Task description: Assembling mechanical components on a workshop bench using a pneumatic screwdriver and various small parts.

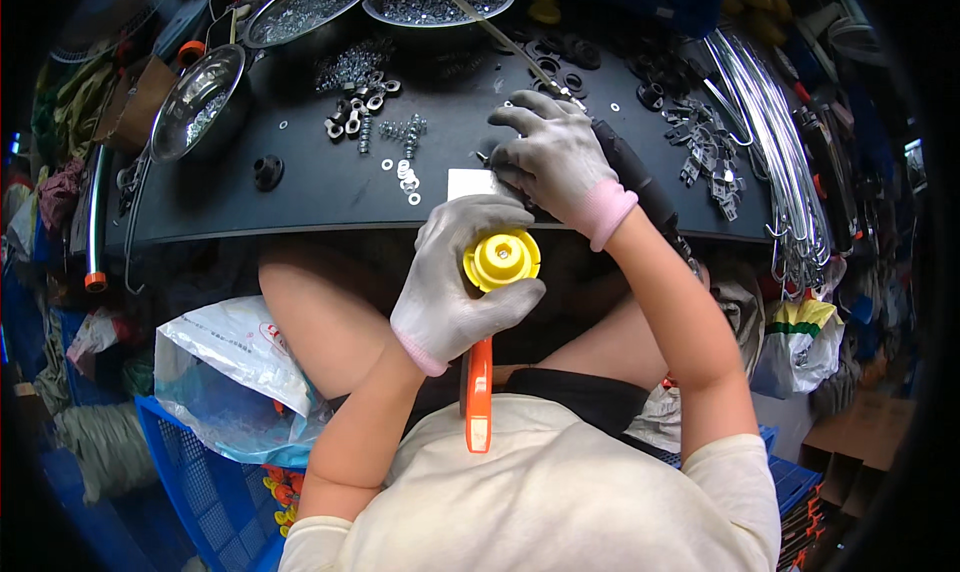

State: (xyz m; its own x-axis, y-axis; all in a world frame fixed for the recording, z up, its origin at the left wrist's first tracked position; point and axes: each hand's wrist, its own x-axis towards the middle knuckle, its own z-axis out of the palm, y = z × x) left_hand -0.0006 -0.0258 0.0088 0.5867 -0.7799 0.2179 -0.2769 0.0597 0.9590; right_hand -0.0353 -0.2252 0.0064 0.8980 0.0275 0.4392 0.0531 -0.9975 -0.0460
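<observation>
My left hand point(450, 272), in a grey-white glove with a pink cuff, is wrapped round a yellow round plastic part point(503, 259) with stepped rings and a small metal centre. An orange bar point(480, 397) extends below that hand toward my lap; how it joins the yellow part is hidden. Over the table's near edge, my gloved right hand point(552, 157) has its thumb and forefinger together at a small dark screw point(484, 158), its other fingers raised apart. Beside and partly behind the right wrist lies a black power screwdriver point(632, 167). A white block point(472, 183) stands between the hands.
Loose washers point(408, 177), springs point(404, 132) and black-and-metal nuts point(355, 112) lie on the dark table point(310, 197). Steel bowls point(205, 102) of small hardware stand left and back. Metal clips point(705, 152) and bent wire rods point(775, 142) lie right. A blue crate point(200, 482) stands lower left.
</observation>
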